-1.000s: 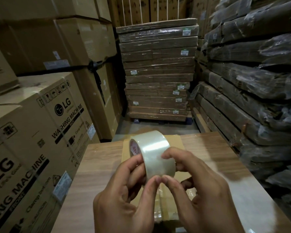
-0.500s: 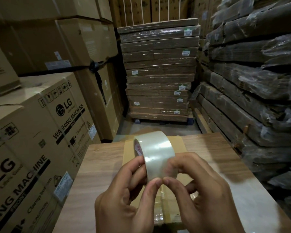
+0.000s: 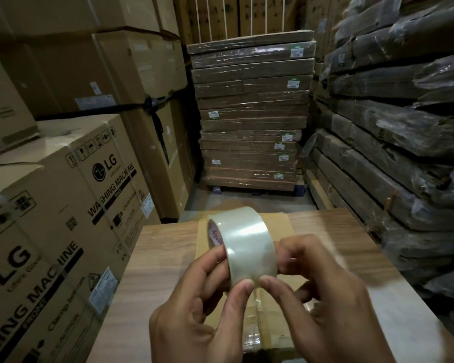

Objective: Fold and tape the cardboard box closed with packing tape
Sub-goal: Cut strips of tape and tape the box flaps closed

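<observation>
1. This is a warehouse or storeroom, with goods in shipping packaging stacked high on every side.
2. On the left stand large brown cardboard cartons printed "LG Washing Machine" point(image 3: 71, 205), with handling symbols and stick-on labels.
3. Behind them are taller plain brown cartons point(image 3: 131, 74), bound by a black strap point(image 3: 116, 108).
4. Straight ahead is a neat stack of flat, plastic-wrapped cardboard packages with small white labels point(image 3: 252, 113).
5. On the right is a pile of long cardboard bundles under crumpled plastic film point(image 3: 393, 142).
6. A narrow grey floor aisle point(image 3: 247, 200) runs between the stacks.
7. A wood-grain table point(image 3: 163, 258) carries a flat brown cardboard box point(image 3: 278, 224), with a roll of clear packing tape point(image 3: 247, 247) above it, which marks a packing spot.
</observation>
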A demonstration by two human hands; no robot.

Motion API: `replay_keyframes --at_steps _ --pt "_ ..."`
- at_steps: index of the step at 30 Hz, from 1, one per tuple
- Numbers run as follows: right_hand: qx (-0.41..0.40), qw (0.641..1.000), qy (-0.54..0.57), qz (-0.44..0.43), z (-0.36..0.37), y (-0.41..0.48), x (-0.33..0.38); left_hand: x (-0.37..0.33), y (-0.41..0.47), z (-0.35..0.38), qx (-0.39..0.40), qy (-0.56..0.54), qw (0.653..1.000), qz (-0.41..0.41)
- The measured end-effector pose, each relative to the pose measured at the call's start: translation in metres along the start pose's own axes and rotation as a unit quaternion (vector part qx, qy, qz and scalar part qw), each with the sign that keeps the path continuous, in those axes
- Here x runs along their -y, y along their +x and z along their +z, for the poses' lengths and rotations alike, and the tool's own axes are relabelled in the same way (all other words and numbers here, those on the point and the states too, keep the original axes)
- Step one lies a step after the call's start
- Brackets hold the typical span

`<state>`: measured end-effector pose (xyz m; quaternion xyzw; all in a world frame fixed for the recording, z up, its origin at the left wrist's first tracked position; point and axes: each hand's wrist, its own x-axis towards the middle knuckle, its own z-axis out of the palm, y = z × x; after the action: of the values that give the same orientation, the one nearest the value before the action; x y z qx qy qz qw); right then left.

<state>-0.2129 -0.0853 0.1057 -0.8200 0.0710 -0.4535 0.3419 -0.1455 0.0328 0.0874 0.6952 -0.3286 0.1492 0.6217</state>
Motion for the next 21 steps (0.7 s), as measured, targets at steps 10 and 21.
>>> replay_keyframes --at_steps 10,21 --pt "-0.048 0.989 -0.097 -0.103 -0.007 0.015 -0.005 -0.003 0.003 -0.003 0.013 -0.015 1.0 -0.005" --pt "-0.012 0.982 -0.147 -0.118 0.002 0.016 -0.005 -0.007 0.002 -0.003 0.025 -0.046 0.998 -0.035"
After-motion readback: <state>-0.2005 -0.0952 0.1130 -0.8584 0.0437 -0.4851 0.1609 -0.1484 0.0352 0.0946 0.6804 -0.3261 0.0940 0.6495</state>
